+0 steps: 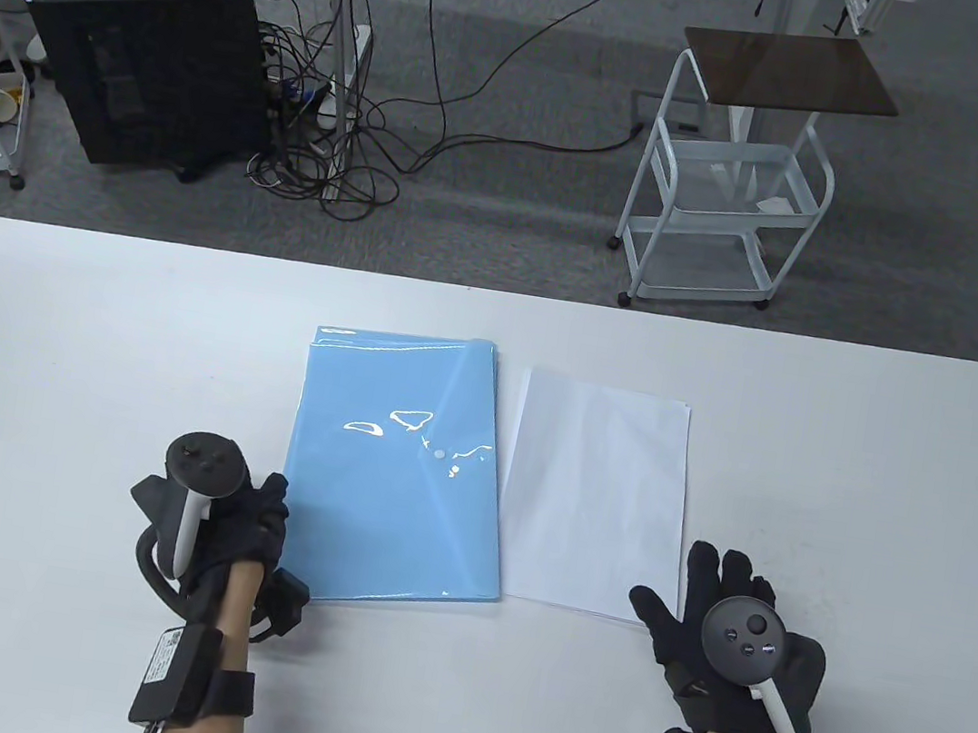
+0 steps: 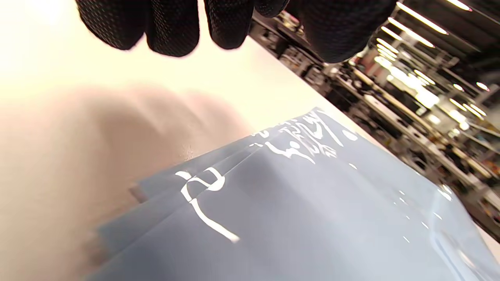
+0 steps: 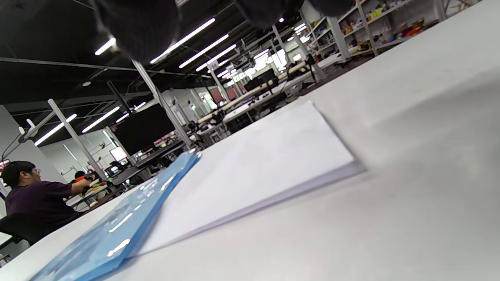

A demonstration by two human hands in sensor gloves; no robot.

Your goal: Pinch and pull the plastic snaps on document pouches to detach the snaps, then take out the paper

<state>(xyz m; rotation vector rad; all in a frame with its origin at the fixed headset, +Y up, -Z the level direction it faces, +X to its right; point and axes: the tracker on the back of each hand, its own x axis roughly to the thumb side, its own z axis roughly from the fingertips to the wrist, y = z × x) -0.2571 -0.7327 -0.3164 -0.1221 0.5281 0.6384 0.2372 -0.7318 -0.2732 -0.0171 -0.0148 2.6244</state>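
Both hands hold nothing: the left hand (image 1: 245, 523), loosely curled, sits at the near-left corner of the pouches (image 1: 400, 473), while the right hand (image 1: 722, 622), fingers spread, rests at the paper's (image 1: 594, 492) near-right corner. The pouches look thin, glossy, slippery — best pinched at the snap (image 1: 439, 452), mid-right on the top pouch.

Glossy plastic pouches (image 1: 400, 473), matt paper (image 1: 594, 492)

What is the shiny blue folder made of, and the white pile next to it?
The blue document pouch looks like thin, glossy, see-through plastic: bright glare patches ripple across it, and a small round snap sits on its flap. The white stack looks like plain matte paper, with layered sheet edges and no shine.
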